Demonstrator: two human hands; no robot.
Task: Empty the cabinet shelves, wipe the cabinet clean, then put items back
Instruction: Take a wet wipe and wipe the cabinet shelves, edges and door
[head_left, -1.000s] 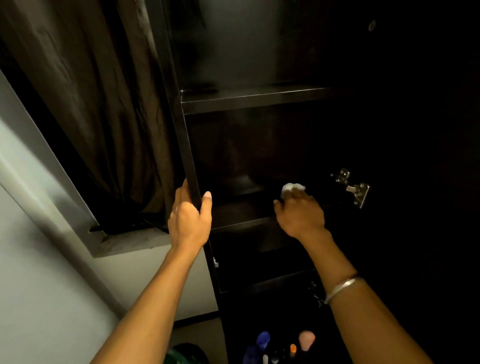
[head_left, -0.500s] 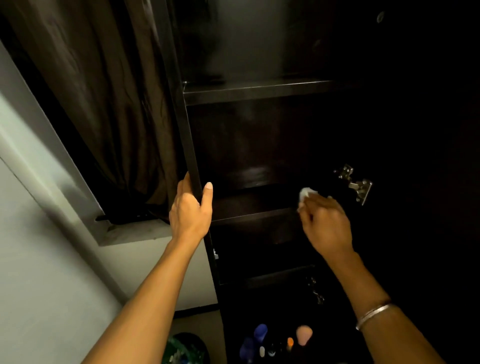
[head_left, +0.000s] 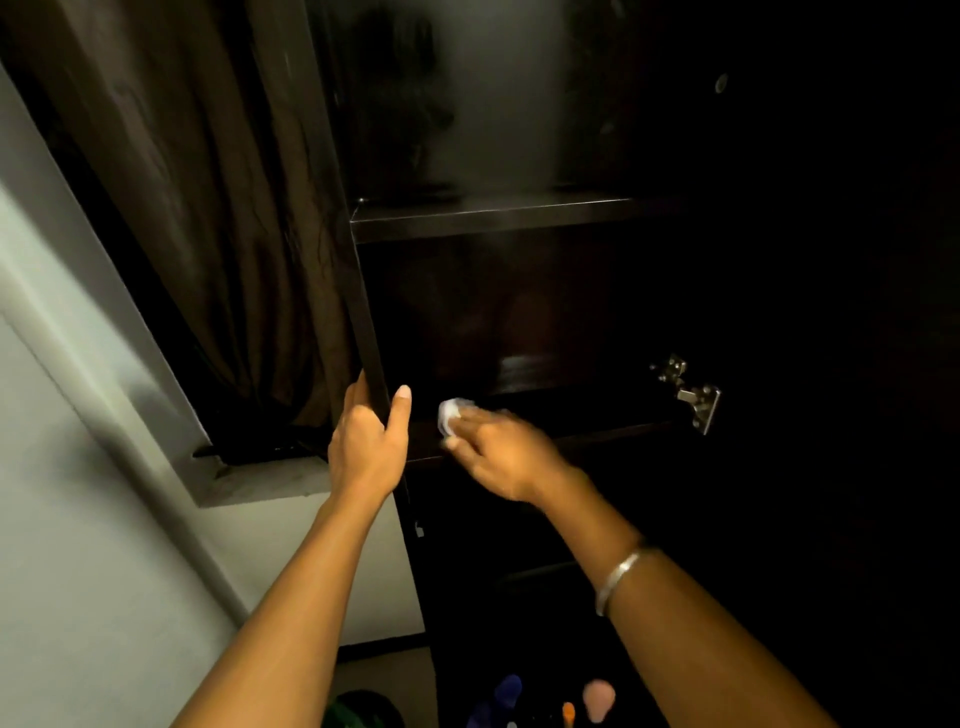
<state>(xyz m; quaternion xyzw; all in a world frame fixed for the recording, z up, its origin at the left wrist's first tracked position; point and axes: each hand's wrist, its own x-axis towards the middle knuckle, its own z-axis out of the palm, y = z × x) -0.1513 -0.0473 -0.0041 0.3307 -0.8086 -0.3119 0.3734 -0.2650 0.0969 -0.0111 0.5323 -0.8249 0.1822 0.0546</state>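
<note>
A tall dark cabinet (head_left: 519, 218) stands open in front of me, its shelves bare in the dim light. My left hand (head_left: 366, 447) grips the cabinet's left side panel, thumb on the inner face. My right hand (head_left: 498, 452) presses a small white cloth (head_left: 449, 415) onto the middle shelf (head_left: 613, 431) near its left end. The hand is blurred with motion and covers most of the cloth. An upper shelf runs across above.
A metal door hinge (head_left: 691, 389) sticks out at the shelf's right end. Dark brown curtains (head_left: 208, 208) hang left of the cabinet over a window sill (head_left: 244, 483). Several coloured bottle tops (head_left: 550, 701) show at the bottom, beside a green object (head_left: 363, 712) on the floor.
My right hand with the cloth slid right along the middle shelf, then swept back to its left end. My left hand kept its hold on the side panel.
</note>
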